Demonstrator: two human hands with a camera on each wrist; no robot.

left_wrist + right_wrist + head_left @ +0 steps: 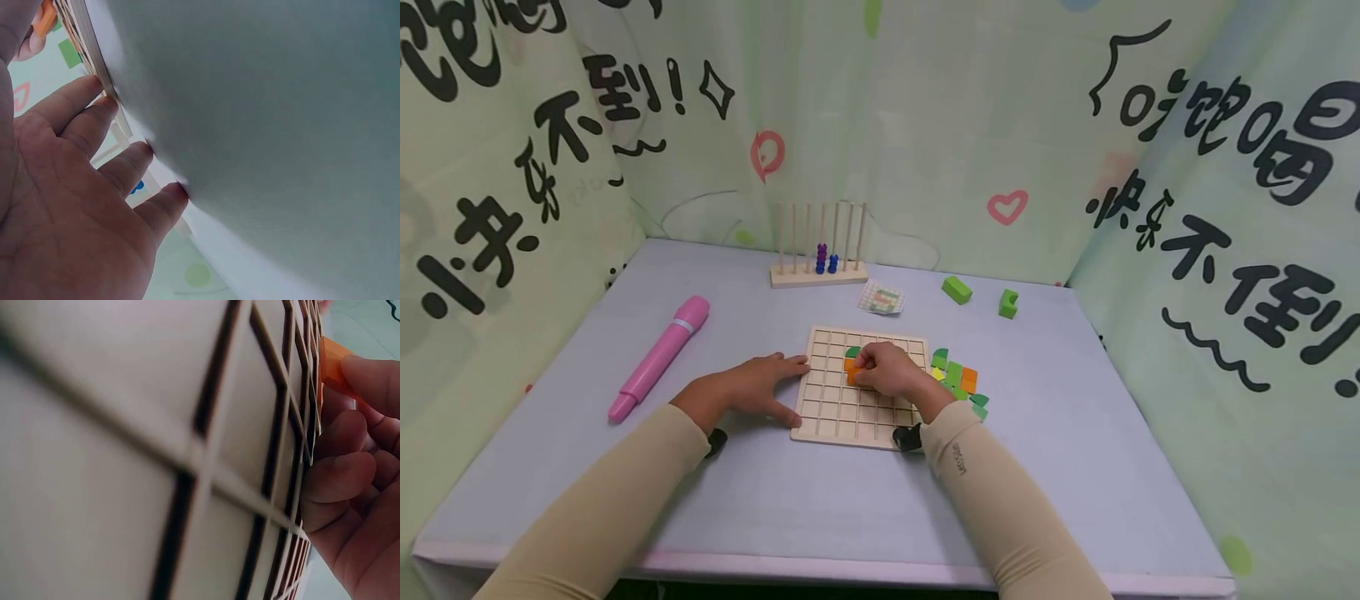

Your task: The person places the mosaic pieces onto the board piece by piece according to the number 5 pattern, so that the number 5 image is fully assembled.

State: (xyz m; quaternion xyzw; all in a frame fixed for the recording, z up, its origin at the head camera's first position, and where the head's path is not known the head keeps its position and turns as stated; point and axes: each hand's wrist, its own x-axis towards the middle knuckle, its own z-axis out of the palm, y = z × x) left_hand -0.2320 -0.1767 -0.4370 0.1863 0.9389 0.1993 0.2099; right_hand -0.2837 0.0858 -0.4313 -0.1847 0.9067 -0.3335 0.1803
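Head view: wooden grid board (pixel 850 408) lies flat mid-desk (pixel 775 500). Right hand (pixel 887 369) sits over the board's upper middle cells, fingers curled, grip pinched on an orange block (pixel 852 372) that rests on or just above the grid. A green piece (pixel 852 352) sits in the board just above the orange block, touching the fingers' far side. Left hand (pixel 752 392) lies flat on the desk at the board's left edge, fingers spread and straight, tips touching the board rim; that grip is apart, holding nothing.

Left wrist view: left hand (pixel 69 206) seen from below, fingertips (pixel 106 103) pressed against the board edge (pixel 94 50); a bit of the orange block (pixel 45 19) shows top left.

Right wrist view: board grid (pixel 187 456) fills the frame, blurred close up; right hand (pixel 356 494) at right, fingers (pixel 369 369) curled around the orange block (pixel 334 362) against the board surface.

Just right of the board, a loose pile of blocks (pixel 958 379): green, yellow, orange, touching each other. Farther back right, two green blocks (pixel 957 289) (pixel 1007 303) well apart from the pile. A small pattern card (pixel 882 297) lies behind the board. Peg rack (pixel 820 271) with blue and purple beads (pixel 825 259) stands at the rear. Pink pen-shaped marker (pixel 658 357) lies left, apart from the left hand. Printed cloth walls (pixel 1225 250) surround the desk.
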